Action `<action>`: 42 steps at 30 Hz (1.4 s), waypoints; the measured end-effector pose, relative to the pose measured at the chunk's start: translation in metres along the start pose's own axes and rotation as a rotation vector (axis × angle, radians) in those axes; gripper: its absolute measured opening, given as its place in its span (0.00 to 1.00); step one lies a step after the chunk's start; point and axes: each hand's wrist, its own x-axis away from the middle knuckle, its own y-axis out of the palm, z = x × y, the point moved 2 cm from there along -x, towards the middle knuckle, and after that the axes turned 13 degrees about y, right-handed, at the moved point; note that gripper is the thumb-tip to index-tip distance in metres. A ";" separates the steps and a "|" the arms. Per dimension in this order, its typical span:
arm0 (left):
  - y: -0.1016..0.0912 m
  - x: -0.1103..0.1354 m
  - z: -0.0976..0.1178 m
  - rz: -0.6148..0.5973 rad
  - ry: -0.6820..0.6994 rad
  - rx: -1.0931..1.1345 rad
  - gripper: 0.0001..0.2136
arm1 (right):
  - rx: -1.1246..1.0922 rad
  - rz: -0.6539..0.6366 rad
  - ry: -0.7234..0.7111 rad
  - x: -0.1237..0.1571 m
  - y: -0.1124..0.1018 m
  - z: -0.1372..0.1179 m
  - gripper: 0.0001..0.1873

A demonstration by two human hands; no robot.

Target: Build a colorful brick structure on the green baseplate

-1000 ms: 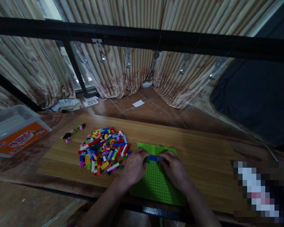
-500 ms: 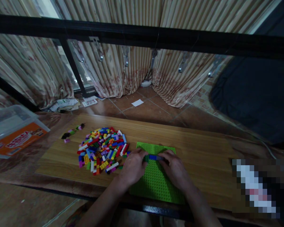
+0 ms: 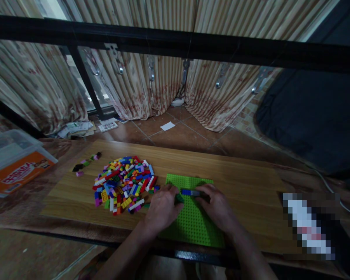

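My left hand (image 3: 164,208) rests at the left edge of a green studded baseplate (image 3: 192,227), its fingertips pinching a small green brick (image 3: 179,198). My right hand (image 3: 216,207) lies on the plate's right half, its fingers closed on the end of a dark grey brick (image 3: 199,193). That brick lies in line with a blue brick (image 3: 186,192) between my hands. Left of the plate spreads a heap of multicoloured plastic bricks (image 3: 124,182), close to my left hand without touching it. Beyond the heap lies a short trail of small bricks (image 3: 86,163).
The plate and bricks lie on a wooden board (image 3: 244,186). A plastic box with an orange label (image 3: 13,169) stands at the far left. A black rail (image 3: 175,42) crosses the view before striped curtains. A pixelated object (image 3: 309,225) lies at right.
The green brick has come apart from the blue brick, leaving a small gap. My left hand has shifted slightly left with it. The whole view has shifted a little left.
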 end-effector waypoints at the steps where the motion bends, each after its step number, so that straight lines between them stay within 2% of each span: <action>1: 0.000 0.001 0.001 -0.008 0.011 0.004 0.11 | -0.003 0.006 0.004 0.000 -0.001 0.000 0.13; 5: 0.003 0.002 0.006 -0.020 0.063 0.021 0.14 | -0.003 0.002 0.013 0.002 -0.002 -0.002 0.12; 12: 0.010 0.000 0.006 -0.001 0.030 0.134 0.24 | -0.002 0.002 0.009 0.002 -0.002 -0.003 0.12; 16: 0.015 -0.001 0.003 0.005 0.014 0.154 0.27 | -0.019 -0.007 0.000 0.003 -0.002 -0.004 0.12; 24: 0.017 -0.001 0.003 0.026 0.022 0.167 0.28 | -0.017 -0.030 -0.016 0.005 0.004 -0.015 0.12; 31: 0.017 -0.001 0.003 0.034 0.028 0.164 0.28 | 0.075 0.118 0.021 0.007 0.021 -0.021 0.14; 37: 0.018 -0.001 0.000 0.037 0.031 0.204 0.28 | 0.094 0.159 0.118 0.006 0.028 -0.021 0.16; 42: 0.016 -0.004 -0.001 0.078 0.011 0.230 0.22 | 0.079 0.157 0.179 0.003 0.029 -0.020 0.17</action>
